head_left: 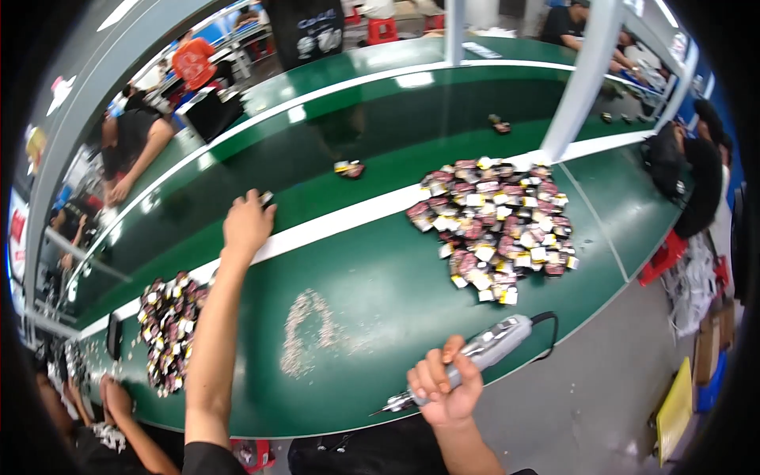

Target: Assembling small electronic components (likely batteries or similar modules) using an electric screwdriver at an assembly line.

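My left hand [248, 226] reaches over the white strip onto the dark green conveyor belt [396, 99]. Its thumb and fingers close around a small dark part [267, 197], mostly hidden by the hand. Near the table's front edge, my right hand [447, 384] grips a grey electric screwdriver [497, 339]. The tool lies slanted, its bit at the lower left and a black cord at its upper right end. Between my arms, many tiny pale screws [307, 336] lie scattered on the green table [396, 293].
A big pile of small black, brown, white and yellow parts [499, 226] sits at the right; a similar pile [168, 332] is left of my forearm. Single parts [349, 169] lie on the belt. White posts [582, 79] rise behind. A co-worker's hand [117, 400] is at lower left.
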The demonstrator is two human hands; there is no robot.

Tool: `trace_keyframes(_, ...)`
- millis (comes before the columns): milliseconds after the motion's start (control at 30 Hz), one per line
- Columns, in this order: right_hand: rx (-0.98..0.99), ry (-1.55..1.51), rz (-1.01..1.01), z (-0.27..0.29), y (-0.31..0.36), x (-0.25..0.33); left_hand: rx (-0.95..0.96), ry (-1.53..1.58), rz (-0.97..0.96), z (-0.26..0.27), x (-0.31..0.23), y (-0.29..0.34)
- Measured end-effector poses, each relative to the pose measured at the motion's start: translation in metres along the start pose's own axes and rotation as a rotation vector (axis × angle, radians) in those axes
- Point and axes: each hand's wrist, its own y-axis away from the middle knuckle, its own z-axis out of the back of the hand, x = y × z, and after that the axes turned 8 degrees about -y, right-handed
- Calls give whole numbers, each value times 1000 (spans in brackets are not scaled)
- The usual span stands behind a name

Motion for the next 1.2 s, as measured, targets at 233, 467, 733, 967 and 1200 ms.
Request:
trace_keyframes(233, 30, -66, -28, -1, 3, -4, -95, 6, -225, -9, 18, -8)
trace_keyframes(467, 10, -42, 3, -3, -1, -7, -50, 50, -263, -16, 15, -24)
trace_keyframes(733, 8, -17, 23, -4, 1, -10, -68, 85, -250, -35, 28, -29)
trace_keyframes(967, 14, -23, -53, -2, -5, -17, -139, 372, -329, -3, 17, 20)
trace_keyframes(1200, -53, 97, 157, -12, 26, 11, 39, 773, -913, 120, -106, 167)
